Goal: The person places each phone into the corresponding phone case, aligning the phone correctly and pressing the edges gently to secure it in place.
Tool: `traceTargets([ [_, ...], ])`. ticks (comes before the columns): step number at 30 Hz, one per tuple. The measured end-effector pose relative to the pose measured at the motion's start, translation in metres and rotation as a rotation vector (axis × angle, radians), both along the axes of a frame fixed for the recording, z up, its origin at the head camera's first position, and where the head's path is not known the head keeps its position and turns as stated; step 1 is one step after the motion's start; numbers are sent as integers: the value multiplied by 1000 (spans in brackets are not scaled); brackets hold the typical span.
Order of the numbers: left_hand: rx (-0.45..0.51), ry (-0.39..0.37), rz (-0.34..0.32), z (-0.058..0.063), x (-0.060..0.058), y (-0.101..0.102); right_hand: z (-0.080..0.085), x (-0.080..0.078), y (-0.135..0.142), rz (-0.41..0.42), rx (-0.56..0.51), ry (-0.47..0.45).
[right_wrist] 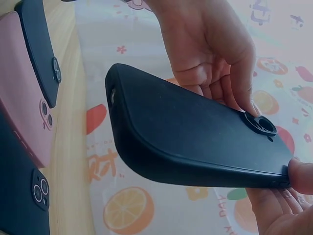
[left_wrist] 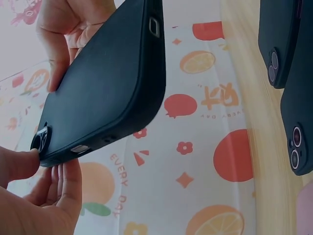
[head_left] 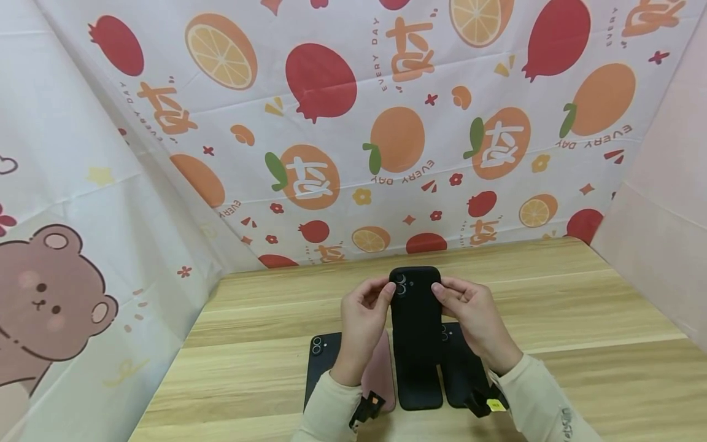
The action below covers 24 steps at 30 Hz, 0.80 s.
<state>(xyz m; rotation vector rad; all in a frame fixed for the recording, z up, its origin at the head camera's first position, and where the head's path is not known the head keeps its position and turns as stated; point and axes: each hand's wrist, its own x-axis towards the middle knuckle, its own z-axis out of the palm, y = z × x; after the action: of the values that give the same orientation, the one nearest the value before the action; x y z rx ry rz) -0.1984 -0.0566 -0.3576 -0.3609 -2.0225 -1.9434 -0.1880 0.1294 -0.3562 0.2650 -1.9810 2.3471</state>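
Above the table, both hands hold a black phone case [head_left: 417,325] by its upper end, with the camera cutouts towards the head camera. I cannot tell whether a phone is inside. My left hand [head_left: 363,316] pinches its left edge beside the cutouts, thumb on the back face. On the opposite edge, my right hand [head_left: 474,313] pinches with thumb and fingers. The left wrist view shows the case [left_wrist: 105,73] slanting between the two hands, small side openings visible. Its camera ring [right_wrist: 261,125] shows close to the left hand's fingertip in the right wrist view.
In a row on the wooden table [head_left: 248,356] lie a dark blue cased phone [head_left: 317,362], a pink one [head_left: 385,374], a black one [head_left: 420,390] partly hidden by the held case, and another black one [head_left: 463,371]. A fruit-print cloth [head_left: 353,153] hangs behind.
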Motion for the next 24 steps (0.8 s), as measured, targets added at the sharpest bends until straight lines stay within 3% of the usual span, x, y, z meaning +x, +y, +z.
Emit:
traceTargets([
  [6,24,19,27,-1,0,2,0,0,-1,7,6,4],
  [12,35,-9,34,-2,1,2,1,1,-2,21,8,3],
  [19,75,-54,-27,0,2,1,-1,2,-2,24,3,-4],
  [24,46,-114,-108,2,1,-3,0,1,-1,21,-13,3],
])
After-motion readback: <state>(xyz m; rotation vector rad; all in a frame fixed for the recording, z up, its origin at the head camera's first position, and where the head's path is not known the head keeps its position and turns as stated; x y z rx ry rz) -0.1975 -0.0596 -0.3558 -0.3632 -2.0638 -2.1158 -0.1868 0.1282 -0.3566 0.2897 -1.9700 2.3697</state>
